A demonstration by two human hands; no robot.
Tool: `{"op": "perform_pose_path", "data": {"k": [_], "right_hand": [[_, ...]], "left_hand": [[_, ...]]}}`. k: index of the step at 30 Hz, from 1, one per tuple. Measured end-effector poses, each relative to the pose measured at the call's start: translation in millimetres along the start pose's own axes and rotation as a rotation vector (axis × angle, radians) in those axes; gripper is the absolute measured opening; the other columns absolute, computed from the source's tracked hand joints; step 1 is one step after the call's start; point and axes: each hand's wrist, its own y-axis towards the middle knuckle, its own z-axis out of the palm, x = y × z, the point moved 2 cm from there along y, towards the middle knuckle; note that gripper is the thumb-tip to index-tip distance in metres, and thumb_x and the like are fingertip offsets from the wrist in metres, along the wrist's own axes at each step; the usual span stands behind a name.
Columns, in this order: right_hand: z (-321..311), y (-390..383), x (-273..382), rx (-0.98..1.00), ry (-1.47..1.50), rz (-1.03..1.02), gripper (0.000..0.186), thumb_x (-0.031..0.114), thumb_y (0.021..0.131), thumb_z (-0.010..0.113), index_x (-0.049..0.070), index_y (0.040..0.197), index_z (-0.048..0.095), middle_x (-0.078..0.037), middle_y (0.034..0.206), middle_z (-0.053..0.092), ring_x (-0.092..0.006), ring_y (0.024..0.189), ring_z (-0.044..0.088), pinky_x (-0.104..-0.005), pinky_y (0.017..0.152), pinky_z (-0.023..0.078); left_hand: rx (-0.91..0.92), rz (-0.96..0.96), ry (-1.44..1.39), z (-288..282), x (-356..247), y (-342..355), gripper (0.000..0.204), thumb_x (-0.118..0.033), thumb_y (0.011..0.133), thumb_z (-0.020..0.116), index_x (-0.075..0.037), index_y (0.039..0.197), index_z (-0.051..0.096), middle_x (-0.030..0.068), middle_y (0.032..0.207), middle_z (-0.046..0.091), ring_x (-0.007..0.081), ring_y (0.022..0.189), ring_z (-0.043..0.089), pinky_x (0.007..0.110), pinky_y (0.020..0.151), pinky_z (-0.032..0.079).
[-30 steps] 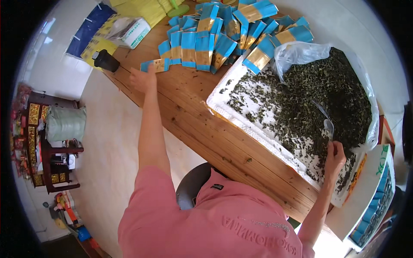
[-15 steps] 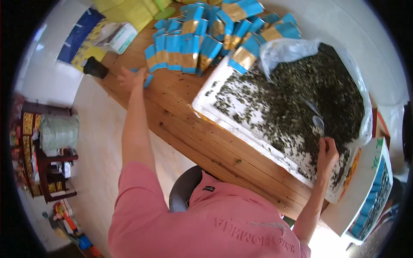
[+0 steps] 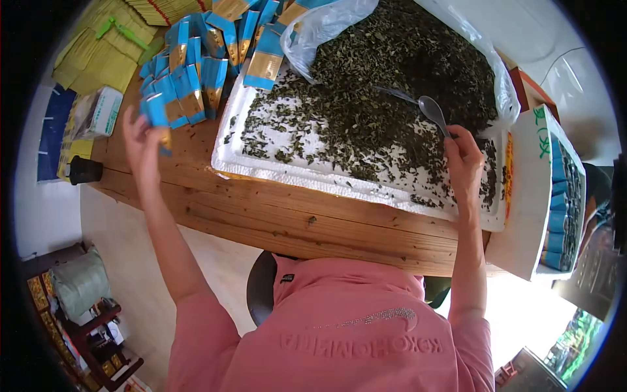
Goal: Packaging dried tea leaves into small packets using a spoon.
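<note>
My left hand (image 3: 142, 147) has its fingers on a blue-and-gold packet (image 3: 155, 112), slightly blurred and raised beside a heap of similar packets (image 3: 188, 95). My right hand (image 3: 462, 160) grips the handle of a spoon (image 3: 432, 111), whose bowl rests over dark dried leaves (image 3: 418, 52). The leaves lie loose in a white foam tray (image 3: 228, 153), thinner toward the front, partly lined by a crumpled clear bag (image 3: 307, 32). Another slim clear utensil (image 3: 395, 93) lies on the leaves beside the spoon.
A wooden table (image 3: 313, 232) carries yellow paper stacks (image 3: 91, 65), a small white box (image 3: 104, 111) and a black cup (image 3: 85, 170) on the left. At right stands a white box (image 3: 522, 196) of blue packets. A chair (image 3: 260, 284) and low dark furniture (image 3: 88, 326) are below.
My left hand has picked the packet up off the wood, turning it upright. The whole view has swung, and my right hand still has the spoon over the leaves.
</note>
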Motion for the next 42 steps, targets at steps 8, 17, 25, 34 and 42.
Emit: {"op": "perform_pose_path", "data": {"k": [8,17,25,34,42], "right_hand": [[4,-24,50,0.16,0.446,0.143,0.027,0.006,0.091,0.059,0.0,0.117,0.062,-0.005,0.076,0.063,-0.0074,0.062,0.056,-0.0218,0.056,0.047],[40,-33,72,0.311,0.115,0.015,0.02,0.007,0.089,0.061,0.0,0.107,0.067,-0.002,0.072,0.063,-0.0038,0.061,0.053,-0.0207,0.055,0.042],[38,-29,56,0.153,0.337,0.146,0.019,0.008,0.087,0.061,0.0,0.103,0.069,-0.001,0.066,0.062,-0.0034,0.056,0.051,-0.0203,0.047,0.038],[50,-36,52,0.303,0.278,0.257,0.019,0.009,0.086,0.06,-0.002,0.099,0.069,-0.002,0.061,0.06,-0.0046,0.048,0.048,-0.0214,0.043,0.037],[69,-33,66,0.416,0.35,0.265,0.018,0.007,0.088,0.058,-0.002,0.099,0.069,-0.002,0.063,0.061,-0.0052,0.05,0.051,-0.0218,0.044,0.039]], "left_hand": [[0.756,0.351,0.107,158,-72,-75,0.072,0.001,0.074,0.06,-0.014,0.142,0.041,0.012,0.127,0.054,0.0235,0.109,0.056,0.036,0.092,0.045],[0.896,0.242,-0.001,187,-75,-96,0.075,0.007,0.074,0.059,-0.018,0.143,0.041,0.0086,0.129,0.053,0.0251,0.116,0.053,0.038,0.098,0.043],[0.813,0.47,0.204,185,-67,-102,0.075,0.0,0.073,0.068,-0.014,0.142,0.041,0.0105,0.134,0.051,0.0297,0.127,0.046,0.041,0.106,0.037],[0.843,0.453,0.375,185,-55,-95,0.071,-0.01,0.074,0.078,-0.007,0.138,0.047,0.0144,0.133,0.051,0.0324,0.126,0.044,0.042,0.105,0.035],[0.89,0.3,0.176,184,-56,-96,0.066,-0.006,0.075,0.077,-0.007,0.136,0.049,0.0133,0.134,0.05,0.0287,0.12,0.05,0.04,0.097,0.044]]}}
